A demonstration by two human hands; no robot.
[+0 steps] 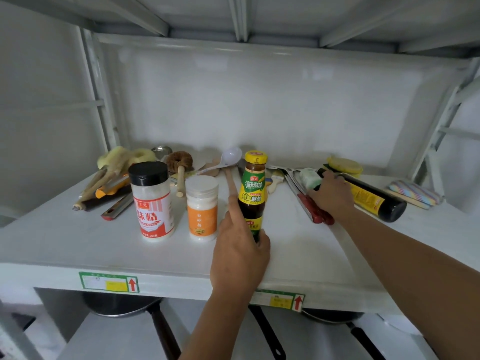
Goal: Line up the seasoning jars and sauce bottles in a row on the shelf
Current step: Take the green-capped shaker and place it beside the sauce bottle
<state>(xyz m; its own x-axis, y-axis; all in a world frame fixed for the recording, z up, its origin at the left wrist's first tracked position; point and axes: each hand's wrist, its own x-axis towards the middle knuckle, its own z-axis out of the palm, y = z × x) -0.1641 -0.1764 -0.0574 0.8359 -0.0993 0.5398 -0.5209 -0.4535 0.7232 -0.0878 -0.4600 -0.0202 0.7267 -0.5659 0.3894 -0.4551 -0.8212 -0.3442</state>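
A black-lidded seasoning jar (152, 202) with a red and white label stands upright on the white shelf (78, 245). Right of it stands a smaller jar (202, 207) with an orange label and clear lid. My left hand (240, 252) grips the lower part of an upright brown sauce bottle (254, 189) with a yellow cap, just right of the small jar. Farther right, a dark sauce bottle (374, 198) with a yellow label lies on its side. My right hand (333, 194) is closed over its neck end.
Along the back lie brushes (179, 162), a white spoon (230, 157), a wooden spatula, a red-handled knife (311, 206), a green soap bar (309, 178), yellow sponges (344, 165) and a striped cloth (415, 194). Pans (122, 305) sit on the lower shelf.
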